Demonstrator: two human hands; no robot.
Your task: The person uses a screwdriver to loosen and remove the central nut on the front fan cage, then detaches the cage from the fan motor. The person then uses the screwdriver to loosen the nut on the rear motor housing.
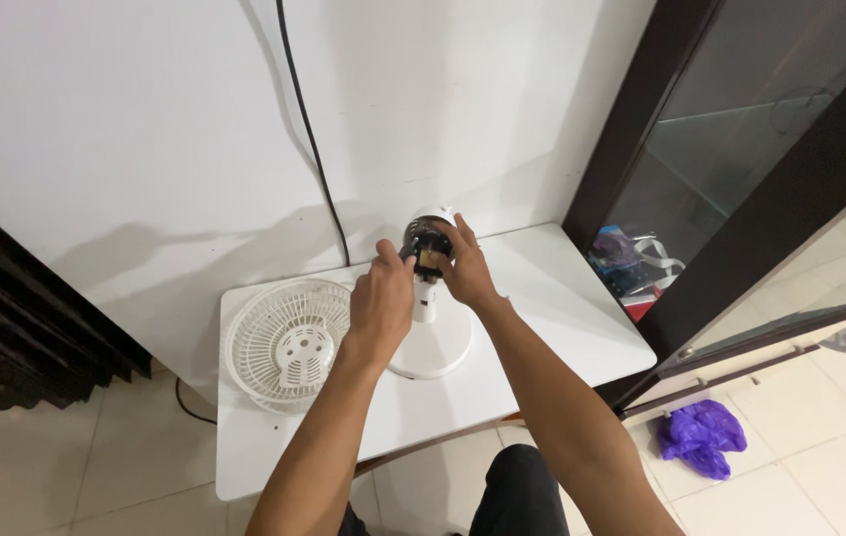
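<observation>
Open tabletop at the right and front

The round white plastic fan grille (284,342) fills the small white table's (562,318) left; the white wall (145,149) closes behind.

fan motor (429,248) partly hidden by fingers (455,241)

The room is evenly bright, with soft white light falling from above and a little toward the near side. The white wall (145,119) takes it cleanly, with no harsh glare, though a broad grey shadow spreads low across it behind the white table (542,328). The tabletop is close to washed out, its edges faint against the pale floor tiles (800,476). At the far left the dark slatted panel (6,318) sinks into near black. On the right, the glass door (741,139) shows dull, milky reflections. Straight lines bow outward near the edges, a wide-lens warp. Focus is sharp in the middle, with no motion blur on the arms.
</observation>
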